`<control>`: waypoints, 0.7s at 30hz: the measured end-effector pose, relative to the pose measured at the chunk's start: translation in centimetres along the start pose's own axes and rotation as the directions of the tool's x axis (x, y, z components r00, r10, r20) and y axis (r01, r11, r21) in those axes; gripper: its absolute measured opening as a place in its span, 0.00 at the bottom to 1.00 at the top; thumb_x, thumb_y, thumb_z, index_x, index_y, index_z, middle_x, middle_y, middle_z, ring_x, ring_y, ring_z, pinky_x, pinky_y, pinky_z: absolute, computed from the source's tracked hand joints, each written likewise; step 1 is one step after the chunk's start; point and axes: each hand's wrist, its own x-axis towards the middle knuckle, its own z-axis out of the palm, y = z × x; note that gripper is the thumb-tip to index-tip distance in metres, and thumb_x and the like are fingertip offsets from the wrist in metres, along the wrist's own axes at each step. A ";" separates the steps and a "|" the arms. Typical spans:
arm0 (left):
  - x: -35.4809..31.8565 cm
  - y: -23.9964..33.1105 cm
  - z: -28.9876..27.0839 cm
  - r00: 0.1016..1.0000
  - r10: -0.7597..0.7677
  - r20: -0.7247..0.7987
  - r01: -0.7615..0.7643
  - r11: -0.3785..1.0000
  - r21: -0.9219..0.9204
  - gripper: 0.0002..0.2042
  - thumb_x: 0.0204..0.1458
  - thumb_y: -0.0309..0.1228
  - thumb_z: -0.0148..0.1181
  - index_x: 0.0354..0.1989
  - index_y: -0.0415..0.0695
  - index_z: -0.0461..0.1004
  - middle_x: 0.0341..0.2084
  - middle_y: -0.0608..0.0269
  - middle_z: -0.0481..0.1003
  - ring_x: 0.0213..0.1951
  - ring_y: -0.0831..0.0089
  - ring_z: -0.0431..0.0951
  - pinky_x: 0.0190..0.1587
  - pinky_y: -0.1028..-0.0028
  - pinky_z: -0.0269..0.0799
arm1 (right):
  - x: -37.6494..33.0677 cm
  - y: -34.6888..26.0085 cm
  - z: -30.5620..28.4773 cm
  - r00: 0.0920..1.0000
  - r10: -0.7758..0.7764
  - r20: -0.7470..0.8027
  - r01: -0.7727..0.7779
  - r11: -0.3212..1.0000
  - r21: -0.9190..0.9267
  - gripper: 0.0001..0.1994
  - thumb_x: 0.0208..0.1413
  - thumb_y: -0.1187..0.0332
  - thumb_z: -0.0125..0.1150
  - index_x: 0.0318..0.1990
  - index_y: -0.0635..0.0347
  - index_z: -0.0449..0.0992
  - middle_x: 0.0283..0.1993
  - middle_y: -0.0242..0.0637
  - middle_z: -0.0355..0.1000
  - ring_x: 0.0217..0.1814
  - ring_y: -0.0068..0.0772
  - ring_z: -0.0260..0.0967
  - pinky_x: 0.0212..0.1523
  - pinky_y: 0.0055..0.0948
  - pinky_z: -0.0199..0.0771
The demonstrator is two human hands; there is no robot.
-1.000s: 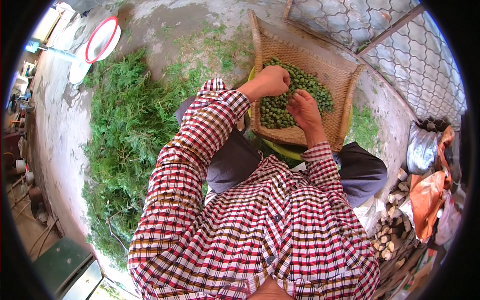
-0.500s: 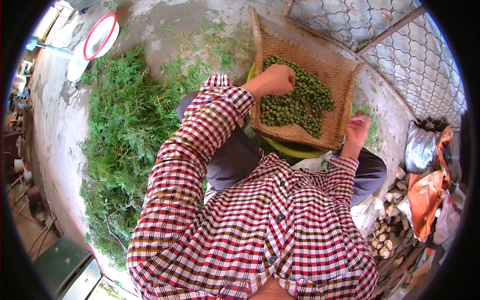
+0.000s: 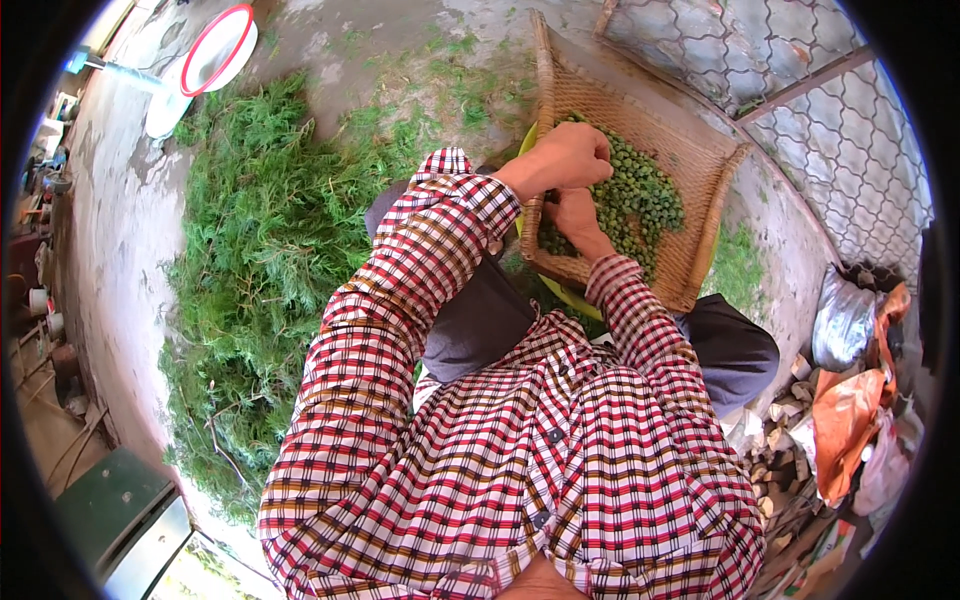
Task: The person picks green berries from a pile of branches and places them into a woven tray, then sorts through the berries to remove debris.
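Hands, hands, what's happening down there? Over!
Left hand and right hand close together over left side of woven basket; grips unclear. Small green fruits spread inside. Hands hide some.

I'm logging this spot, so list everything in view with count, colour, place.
Woven tray: one, brown, upper right
Small pieces: many, green, in tray
Basin: one, yellow-green, under tray
Branches: one heap, green, left
Red-rimmed basin: one, white, upper left
Mesh: one expanse, brownish, upper right
Firewood: several, tan, lower right
Sheet: one, orange, beside firewood
Box: one, green, lower left
Plaid shirt: one, multicoloured, bottom centre
Left hand: one, bare, over tray
Right hand: one, bare, over tray
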 end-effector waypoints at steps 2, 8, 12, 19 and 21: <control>0.1 -0.4 0.3 1.000 0.006 -0.018 -0.006 1.000 -0.004 0.12 0.41 0.35 0.57 0.30 0.39 0.75 0.25 0.54 0.75 0.30 0.64 0.75 0.33 0.69 0.70 | -0.3 -0.6 0.6 0.967 -0.118 -0.226 0.106 0.992 -0.063 0.16 0.39 0.72 0.58 0.39 0.63 0.71 0.36 0.45 0.71 0.40 0.45 0.67 0.40 0.40 0.66; 0.2 0.0 0.3 0.999 0.014 -0.028 -0.015 0.999 -0.038 0.13 0.41 0.35 0.57 0.30 0.38 0.75 0.26 0.54 0.75 0.30 0.64 0.75 0.34 0.69 0.70 | -0.3 1.1 1.0 0.995 -0.038 -0.091 0.020 0.982 -0.188 0.11 0.41 0.68 0.56 0.35 0.60 0.73 0.33 0.45 0.72 0.39 0.47 0.68 0.38 0.40 0.67; -0.2 0.1 -0.2 1.000 0.011 -0.029 -0.012 0.999 -0.032 0.12 0.41 0.35 0.57 0.30 0.38 0.75 0.26 0.54 0.75 0.30 0.65 0.75 0.34 0.69 0.70 | -1.1 1.2 -0.5 0.974 0.215 -0.070 -0.221 0.970 -0.099 0.09 0.44 0.67 0.54 0.33 0.59 0.73 0.34 0.46 0.71 0.37 0.47 0.68 0.37 0.43 0.67; 0.1 0.2 0.1 0.999 -0.049 0.000 0.049 0.997 -0.062 0.12 0.42 0.35 0.57 0.30 0.39 0.75 0.25 0.54 0.75 0.29 0.66 0.75 0.34 0.69 0.70 | -1.1 0.9 -0.5 0.985 0.027 -0.170 -0.043 0.995 -0.087 0.10 0.42 0.69 0.58 0.34 0.61 0.75 0.33 0.44 0.72 0.38 0.46 0.69 0.40 0.39 0.67; 0.3 0.2 0.3 0.999 -0.033 0.005 0.033 0.998 -0.044 0.12 0.42 0.35 0.58 0.31 0.38 0.75 0.24 0.55 0.75 0.29 0.67 0.75 0.33 0.70 0.70 | -1.0 0.5 0.1 0.987 -0.011 -0.158 -0.018 0.984 -0.178 0.11 0.41 0.68 0.58 0.34 0.60 0.75 0.34 0.44 0.72 0.38 0.47 0.69 0.40 0.40 0.67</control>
